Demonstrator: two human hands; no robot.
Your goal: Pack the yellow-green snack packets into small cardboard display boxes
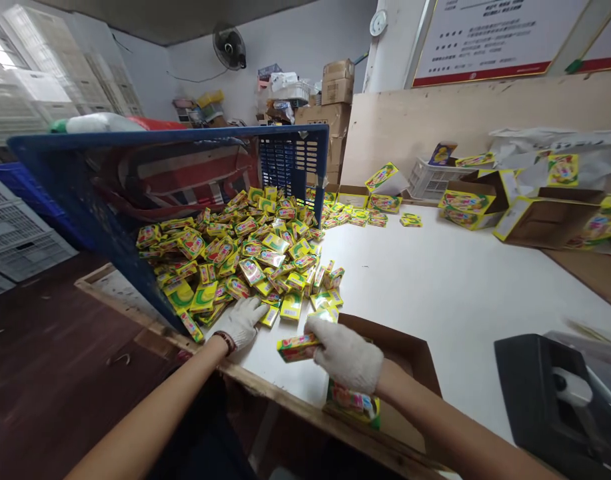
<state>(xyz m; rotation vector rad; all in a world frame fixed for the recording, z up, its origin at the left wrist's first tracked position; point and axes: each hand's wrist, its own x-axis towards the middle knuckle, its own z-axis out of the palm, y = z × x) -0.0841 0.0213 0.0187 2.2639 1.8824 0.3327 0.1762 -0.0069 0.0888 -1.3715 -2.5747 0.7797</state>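
Observation:
My right hand (346, 352), in a white knitted glove, grips a small printed yellow box (292, 348) above the white tabletop. Under that wrist stands an open brown carton (410, 353), with printed yellow-green packaging (352, 402) at its near left corner; my forearm hides part of its inside. My left hand (242, 321), also gloved, rests at the near edge of a heap of small yellow boxes (250, 250). Its fingers are stretched toward the boxes, touching the nearest ones. The heap spills from a blue plastic crate (170, 132) lying on its side.
Larger yellow display cartons (468, 203) stand at the back right beside a white basket (428, 179). A black tape dispenser-like device (530, 393) sits at the right. The table's wooden edge (280, 400) runs close to me. Grey crates (25, 247) are stacked at the left.

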